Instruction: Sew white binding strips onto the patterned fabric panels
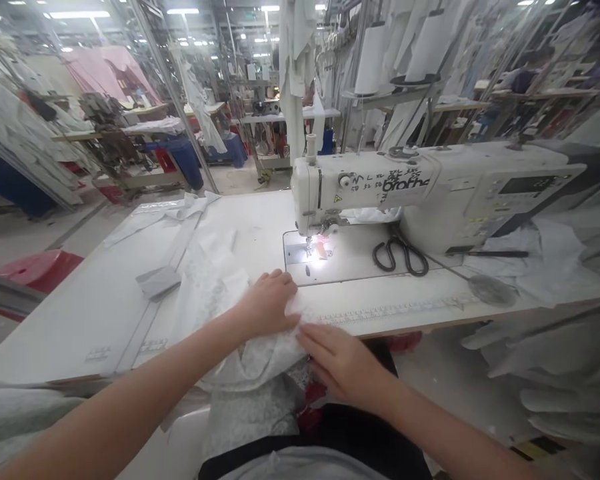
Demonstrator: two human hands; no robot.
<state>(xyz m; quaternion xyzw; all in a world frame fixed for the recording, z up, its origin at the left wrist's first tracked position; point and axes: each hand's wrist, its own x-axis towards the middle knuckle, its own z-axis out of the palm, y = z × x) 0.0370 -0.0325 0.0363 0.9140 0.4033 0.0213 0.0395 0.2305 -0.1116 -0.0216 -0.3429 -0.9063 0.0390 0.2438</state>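
A pale patterned fabric (260, 360) lies over the front edge of the white sewing table (260, 220) and hangs down toward the lap. My left hand (270, 303) is closed on the fabric, its fingers bent over it just in front of the machine's needle plate. Close beside it, my right hand (343, 363) pinches the same fabric at the table's edge. The white sewing machine (360, 183) stands behind both hands, its lamp lit over the needle area, with no fabric from my hands under the needle.
Black scissors (415, 260) lie on the machine bed. A measuring tape strip (395, 312) runs along the front edge. A grey fabric piece (159, 282) rests at the left, and white cloth (555, 257) at the right. Thread cones (370, 60) stand behind the machine.
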